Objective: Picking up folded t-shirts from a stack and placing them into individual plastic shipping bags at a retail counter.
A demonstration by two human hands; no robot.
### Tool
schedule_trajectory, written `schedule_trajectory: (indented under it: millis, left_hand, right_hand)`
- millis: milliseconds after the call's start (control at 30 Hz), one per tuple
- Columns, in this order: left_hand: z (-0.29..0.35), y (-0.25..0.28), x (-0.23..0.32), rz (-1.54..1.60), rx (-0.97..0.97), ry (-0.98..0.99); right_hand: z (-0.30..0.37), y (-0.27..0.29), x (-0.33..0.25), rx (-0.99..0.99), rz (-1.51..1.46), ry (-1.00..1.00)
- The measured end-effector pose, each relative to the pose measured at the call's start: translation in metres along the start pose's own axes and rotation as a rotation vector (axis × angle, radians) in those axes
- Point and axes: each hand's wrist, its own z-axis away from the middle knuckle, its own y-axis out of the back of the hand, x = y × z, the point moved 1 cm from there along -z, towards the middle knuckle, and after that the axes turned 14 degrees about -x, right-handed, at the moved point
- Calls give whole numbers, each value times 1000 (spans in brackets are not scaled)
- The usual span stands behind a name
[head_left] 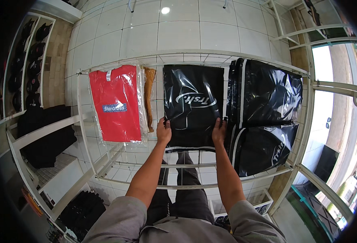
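Observation:
A flat black plastic clothing package [193, 121] with a white printed logo lies in front of me at the middle of a white metal rack. My left hand [164, 131] grips its near left edge. On its near right edge, the fingers of my right hand [219, 133] are closed. To the left is a red T-shirt [119, 93] in clear plastic, with a mustard-brown packed garment [149, 99] sticking out beside it. Close to my right hand are two piles of similar black packages, a far pile [267, 93] and a near pile [263, 150].
The white rack's near rail [186, 187] runs between my body and the packages. Caps [34, 69] hang on a wall panel at the far left, above black garments [45, 133]. A glass door frame [308, 121] stands on the right. White floor tiles [178, 32] stretch beyond the rack.

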Motion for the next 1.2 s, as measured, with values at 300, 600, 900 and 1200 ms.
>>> schedule_trajectory:
  millis: [300, 600, 900, 1200]
  left_hand:
    - [53, 2, 3, -287, 81, -44]
    - [74, 4, 3, -395, 146, -215]
    - [195, 77, -21, -31, 3, -286]
    - [375, 228, -157, 245, 152, -438]
  right_hand:
    - [49, -5, -18, 155, 349, 344]
    - [85, -21, -37, 27, 455, 515]
    - [203, -26, -56, -10, 275, 708]
    - [435, -107, -148, -312, 94, 894]
